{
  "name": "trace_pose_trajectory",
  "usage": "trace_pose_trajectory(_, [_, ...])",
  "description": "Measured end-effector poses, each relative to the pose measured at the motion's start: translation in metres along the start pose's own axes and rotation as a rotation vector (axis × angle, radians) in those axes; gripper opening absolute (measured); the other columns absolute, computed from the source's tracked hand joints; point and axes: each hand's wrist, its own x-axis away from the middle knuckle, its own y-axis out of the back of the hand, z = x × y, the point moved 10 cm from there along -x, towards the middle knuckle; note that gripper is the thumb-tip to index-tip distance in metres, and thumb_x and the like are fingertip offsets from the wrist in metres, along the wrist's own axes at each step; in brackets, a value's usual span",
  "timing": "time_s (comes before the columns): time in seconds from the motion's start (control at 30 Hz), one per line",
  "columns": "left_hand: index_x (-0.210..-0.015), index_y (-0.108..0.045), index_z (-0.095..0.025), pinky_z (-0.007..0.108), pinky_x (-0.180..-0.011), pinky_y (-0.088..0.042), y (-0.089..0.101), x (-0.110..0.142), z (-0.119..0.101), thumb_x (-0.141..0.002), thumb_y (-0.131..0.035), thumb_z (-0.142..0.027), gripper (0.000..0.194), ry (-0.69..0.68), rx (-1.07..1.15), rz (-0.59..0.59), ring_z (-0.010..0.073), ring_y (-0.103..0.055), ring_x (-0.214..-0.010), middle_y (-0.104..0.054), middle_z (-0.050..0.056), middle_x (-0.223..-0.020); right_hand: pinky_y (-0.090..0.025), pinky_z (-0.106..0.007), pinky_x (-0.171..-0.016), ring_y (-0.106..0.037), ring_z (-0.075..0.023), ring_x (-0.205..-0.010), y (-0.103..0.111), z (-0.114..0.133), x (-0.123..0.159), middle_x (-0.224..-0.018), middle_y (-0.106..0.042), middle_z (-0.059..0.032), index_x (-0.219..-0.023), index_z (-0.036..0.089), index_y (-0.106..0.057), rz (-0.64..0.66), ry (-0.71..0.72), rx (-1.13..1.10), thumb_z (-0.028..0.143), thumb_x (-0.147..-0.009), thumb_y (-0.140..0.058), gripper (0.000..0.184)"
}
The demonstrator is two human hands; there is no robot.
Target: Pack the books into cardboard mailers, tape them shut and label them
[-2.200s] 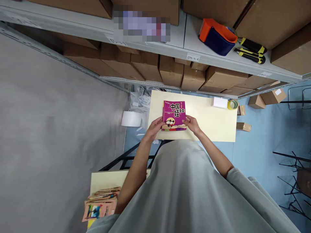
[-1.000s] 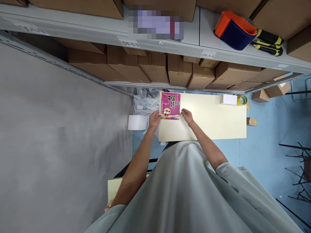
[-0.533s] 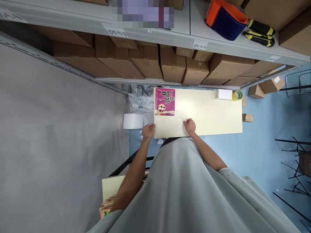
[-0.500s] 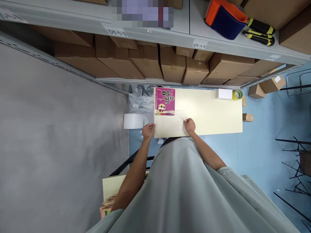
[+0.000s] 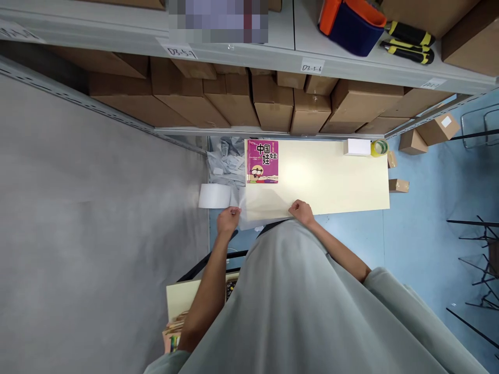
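Observation:
A thin translucent plastic sheet (image 5: 259,205) stretches between my two hands over the front left of the cream tabletop (image 5: 331,182). Its left end hangs past the table's edge. My left hand (image 5: 228,220) pinches that end, just off the table's left side. At the front edge, close to my shirt, my right hand (image 5: 302,212) has its fingers closed on the sheet's other end. Behind the sheet lies a pink-purple book (image 5: 262,162) with Chinese characters on its cover, flat and touched by neither hand. Whether the sheet is a bag, I cannot tell.
A white roll (image 5: 214,196) and crumpled plastic (image 5: 228,161) lie left of the table. A white box (image 5: 357,147) and yellow-green tape (image 5: 379,148) sit at its back right. Overhead runs a shelf (image 5: 249,54) with cardboard boxes (image 5: 273,106), a tool holder (image 5: 351,28) and screwdrivers (image 5: 409,44).
Both hands have come nearer to my body, and the left has also shifted left. The sheet now shows spread across the table's front left corner. The book stays in place.

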Motion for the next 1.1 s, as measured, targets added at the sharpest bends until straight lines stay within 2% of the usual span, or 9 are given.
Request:
trace_pose_trajectory(0.1, [-0.086,-0.077,-0.021,0.043,-0.094,-0.059,0.016,0.01,0.0,-0.088,-0.072,-0.035,0.015,-0.011,-0.006,-0.015,0.0339,-0.077,-0.094,-0.082,0.012,-0.088,-0.056,-0.031,-0.083,-0.071,-0.02,-0.084,0.009,0.014,0.015,-0.089,-0.078,0.0006,-0.081,0.027,-0.066,-0.011,0.09,-0.091,0.027,-0.082,-0.07,0.004])
trace_pose_trajectory(0.2, [-0.091,-0.078,-0.02,0.04,-0.093,-0.06,0.029,0.017,-0.013,-0.088,-0.07,-0.04,0.021,-0.04,0.016,-0.037,0.0317,-0.078,-0.094,-0.082,0.01,-0.088,-0.056,-0.032,-0.083,-0.067,-0.0199,-0.082,0.03,0.037,0.026,-0.085,-0.074,0.0013,-0.08,0.027,-0.062,-0.082,0.215,-0.202,0.033,-0.082,-0.07,0.01])
trace_pose_trajectory(0.3, [-0.094,-0.078,-0.02,0.036,-0.09,-0.061,0.04,0.024,-0.039,-0.088,-0.07,-0.043,0.025,-0.104,0.118,-0.055,0.0279,-0.078,-0.09,-0.082,0.008,-0.086,-0.057,-0.033,-0.084,-0.067,-0.0194,-0.082,0.058,0.062,0.037,-0.087,-0.072,0.0002,-0.089,0.026,-0.068,-0.147,0.324,-0.285,0.037,-0.086,-0.068,0.012])
trace_pose_trajectory(0.4, [-0.096,-0.078,-0.02,0.033,-0.082,-0.062,0.048,0.033,-0.072,-0.087,-0.071,-0.045,0.027,-0.172,0.243,-0.032,0.0245,-0.077,-0.084,-0.081,0.006,-0.085,-0.058,-0.034,-0.081,-0.065,-0.0163,-0.074,0.089,0.081,0.049,-0.102,-0.075,-0.0033,-0.107,0.025,-0.077,-0.163,0.411,-0.358,0.042,-0.093,-0.064,0.026])
trace_pose_trajectory(0.53, [-0.097,-0.078,-0.02,0.033,-0.08,-0.063,0.048,0.046,-0.115,-0.084,-0.075,-0.05,0.034,-0.235,0.397,0.056,0.0221,-0.075,-0.08,-0.08,0.006,-0.084,-0.058,-0.034,-0.078,-0.065,-0.0132,-0.069,0.136,0.089,0.066,-0.118,-0.075,-0.0069,-0.111,0.024,-0.081,-0.224,0.463,-0.394,0.041,-0.096,-0.063,0.029])
trace_pose_trajectory(0.67, [-0.097,-0.076,-0.019,0.036,-0.081,-0.064,0.044,0.065,-0.157,-0.079,-0.082,-0.06,0.045,-0.275,0.542,0.153,0.0209,-0.072,-0.077,-0.078,0.005,-0.083,-0.059,-0.034,-0.076,-0.066,-0.0124,-0.068,0.181,0.081,0.082,-0.116,-0.075,-0.0059,-0.112,0.024,-0.083,-0.288,0.459,-0.418,0.038,-0.096,-0.066,0.027])
trace_pose_trajectory(0.8, [-0.096,-0.075,-0.02,0.036,-0.079,-0.064,0.034,0.092,-0.199,-0.077,-0.086,-0.067,0.052,-0.318,0.601,0.223,0.0198,-0.071,-0.077,-0.076,0.004,-0.084,-0.06,-0.032,-0.07,-0.061,-0.0098,-0.064,0.226,0.068,0.098,-0.122,-0.076,-0.0059,-0.116,0.025,-0.083,-0.348,0.44,-0.425,0.036,-0.094,-0.069,0.028])
trace_pose_trajectory(0.97, [-0.094,-0.074,-0.02,0.034,-0.075,-0.062,0.002,0.124,-0.252,-0.079,-0.086,-0.068,0.052,-0.363,0.598,0.312,0.0184,-0.07,-0.075,-0.074,0.004,-0.084,-0.061,-0.03,-0.064,-0.057,-0.0084,-0.062,0.284,0.047,0.109,-0.123,-0.076,-0.0043,-0.118,0.026,-0.083,-0.441,0.415,-0.474,0.036,-0.093,-0.075,0.028])
trace_pose_trajectory(1.1, [-0.091,-0.072,-0.02,0.033,-0.073,-0.061,-0.028,0.137,-0.288,-0.076,-0.087,-0.07,0.053,-0.356,0.617,0.339,0.0176,-0.068,-0.073,-0.072,0.003,-0.081,-0.062,-0.029,-0.061,-0.054,-0.008,-0.061,0.324,0.02,0.105,-0.123,-0.078,-0.0044,-0.118,0.026,-0.083,-0.507,0.384,-0.496,0.041,-0.092,-0.08,0.03])
